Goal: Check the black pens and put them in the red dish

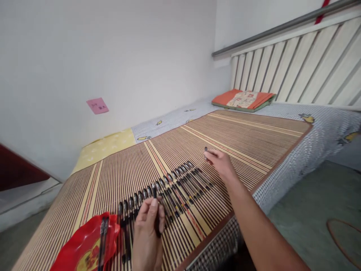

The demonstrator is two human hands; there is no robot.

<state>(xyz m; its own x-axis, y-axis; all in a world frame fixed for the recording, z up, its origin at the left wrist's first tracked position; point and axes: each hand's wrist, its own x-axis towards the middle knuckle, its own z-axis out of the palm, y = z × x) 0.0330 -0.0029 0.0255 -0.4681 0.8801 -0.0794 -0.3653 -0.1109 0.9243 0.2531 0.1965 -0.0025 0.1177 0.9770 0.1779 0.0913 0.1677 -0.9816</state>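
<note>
A long row of several black pens (180,184) lies side by side on a striped bamboo mat (248,139). My left hand (148,233) is closed round one black pen (155,210), held upright above the near part of the row. My right hand (218,162) reaches past the far end of the row, fingers pinched on a small dark thing, perhaps a pen cap (207,149). A red plastic bag (84,244) with two more pens (103,241) on it lies at the near left.
The mat covers a bed with a checked sheet (324,131). An orange pillow (244,99) lies at the head by a slatted headboard (296,71). A white wall with a pink note (97,105) runs along the far side. Grey floor lies at the right.
</note>
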